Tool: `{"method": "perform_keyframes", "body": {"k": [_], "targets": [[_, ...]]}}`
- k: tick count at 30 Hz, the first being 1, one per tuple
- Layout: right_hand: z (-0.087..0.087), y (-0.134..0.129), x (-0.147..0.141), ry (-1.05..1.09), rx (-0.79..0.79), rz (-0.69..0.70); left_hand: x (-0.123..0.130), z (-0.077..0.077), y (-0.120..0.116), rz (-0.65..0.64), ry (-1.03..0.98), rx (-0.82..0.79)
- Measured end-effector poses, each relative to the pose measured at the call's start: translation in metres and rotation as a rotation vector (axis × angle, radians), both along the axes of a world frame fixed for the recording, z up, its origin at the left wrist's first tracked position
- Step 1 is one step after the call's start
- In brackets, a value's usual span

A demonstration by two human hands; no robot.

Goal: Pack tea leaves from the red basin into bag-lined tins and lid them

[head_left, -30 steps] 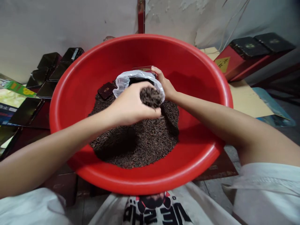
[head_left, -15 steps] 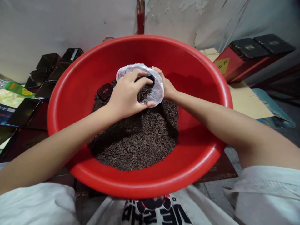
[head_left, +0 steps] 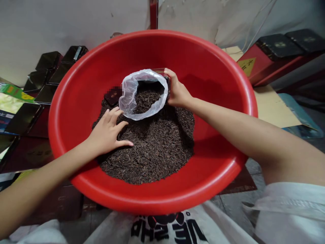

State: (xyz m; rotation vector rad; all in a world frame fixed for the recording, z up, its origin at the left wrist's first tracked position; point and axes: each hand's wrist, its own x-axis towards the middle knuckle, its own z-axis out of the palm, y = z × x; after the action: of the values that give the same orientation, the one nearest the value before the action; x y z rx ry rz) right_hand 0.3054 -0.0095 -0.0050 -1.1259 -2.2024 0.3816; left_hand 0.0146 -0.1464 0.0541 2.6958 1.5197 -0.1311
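A tea tin (head_left: 167, 88) lined with a clear plastic bag (head_left: 128, 91) sits tilted towards me over the tea heap. Dark tea leaves (head_left: 148, 100) show inside the bag's mouth. My right hand (head_left: 179, 88) grips the tin's right side, its fingers partly hidden behind. My left hand (head_left: 108, 131) hovers low at the left of the loose tea (head_left: 152, 152), fingers spread and nothing visible in them. A small dark red lid (head_left: 113, 96) rests on the heap behind the left hand. All of this is inside a large red basin (head_left: 220, 81).
Several dark-lidded tins (head_left: 48, 61) stand left of the basin, with a green packet (head_left: 16, 91) among them. On the right, red tins (head_left: 276, 51) with black lids stand on cardboard (head_left: 275, 105). A wall (head_left: 76, 20) rises behind.
My left hand has left the bag's mouth and moved down and left over the loose tea. The bag's opening is now uncovered and wider, while my right hand stays on the tin.
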Motion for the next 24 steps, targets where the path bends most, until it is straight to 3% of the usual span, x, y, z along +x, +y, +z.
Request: {"method": "perform_keyframes", "body": {"k": [4,7,13,18,24], "targets": [[-0.003,0.002,0.003,-0.003,-0.01,-0.004,-0.006,-0.001,0.004,0.254,0.096,-0.378],[-0.003,0.002,0.003,0.003,-0.027,-0.012,-0.009,-0.006,0.016,0.3,0.174,-0.628],[-0.007,0.003,0.003,0.023,0.006,0.014,0.004,-0.01,0.02,0.25,0.078,-0.636],[-0.009,0.005,0.004,0.032,0.009,0.023,0.012,-0.005,0.01,0.352,-0.13,-0.631],[-0.009,0.006,0.005,0.049,0.012,0.037,0.03,0.012,-0.006,0.474,-0.318,-0.699]]}}
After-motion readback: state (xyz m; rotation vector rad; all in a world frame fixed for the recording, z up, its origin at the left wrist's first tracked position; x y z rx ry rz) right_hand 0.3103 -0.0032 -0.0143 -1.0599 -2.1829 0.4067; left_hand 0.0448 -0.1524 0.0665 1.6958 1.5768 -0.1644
